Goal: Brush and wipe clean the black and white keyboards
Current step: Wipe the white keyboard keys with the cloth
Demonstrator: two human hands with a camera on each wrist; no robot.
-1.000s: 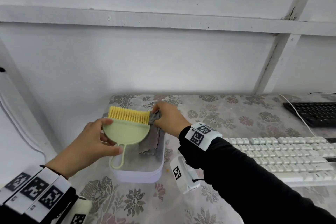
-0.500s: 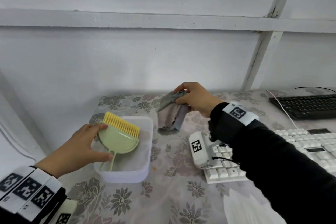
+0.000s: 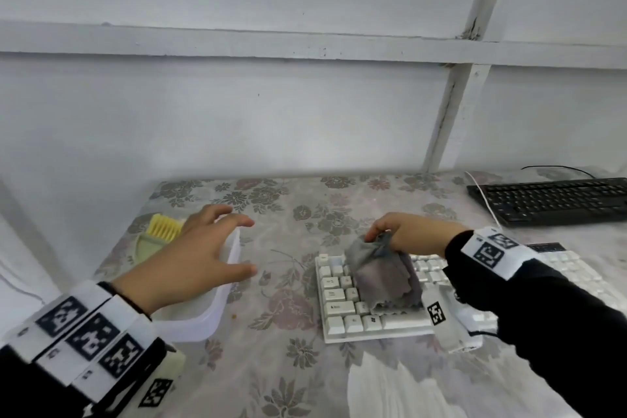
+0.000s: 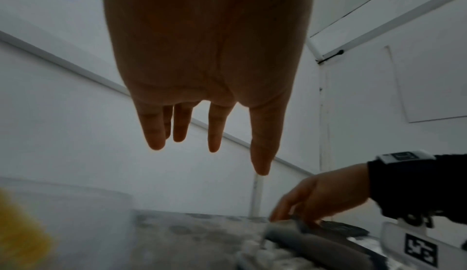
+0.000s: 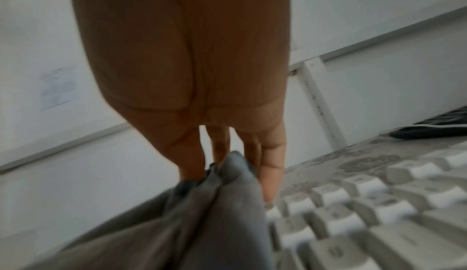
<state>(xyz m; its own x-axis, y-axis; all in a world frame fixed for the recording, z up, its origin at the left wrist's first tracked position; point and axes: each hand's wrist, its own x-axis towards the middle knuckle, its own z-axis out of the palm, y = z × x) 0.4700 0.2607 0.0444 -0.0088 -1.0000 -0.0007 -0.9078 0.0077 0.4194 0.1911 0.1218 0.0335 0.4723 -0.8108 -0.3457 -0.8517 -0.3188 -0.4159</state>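
- Cloth (image 3: 385, 276) is hanging from the right hand (image 3: 409, 236), which is pinching its gathered top; the lower folds are draping onto the left end of the white keyboard (image 3: 342, 307).
- White keyboard is lying on the counter (image 3: 288, 370) with its long axis running left to right, stretching away under the right forearm; the bulk of the keys is sitting to the right of the cloth, so a wipe would likely be travelling rightward along the rows.
- Right hand is plainly the nearer one to the keys; in the right wrist view, its fingertips (image 5: 271, 174) are nipping the cloth just above the keycaps.
- Left hand (image 3: 190, 265) is hovering empty, fingers spread and relaxed, over the tub (image 3: 203, 319), well apart from the white keyboard.
- Brush (image 3: 159, 236) is resting in the tub, yellow bristles pointing toward the wall, largely hidden behind the left hand.
- Black keyboard (image 3: 553, 198) is lying farther back and to the right, near the wall, clear of both hands, a white cable (image 3: 485, 204) trailing past its left end.
- Counter is wearing a floral covering, slightly creased.
- Room behind is showing a pale wall (image 3: 271, 112) crossed by white rails, with a painted post rising at the right.
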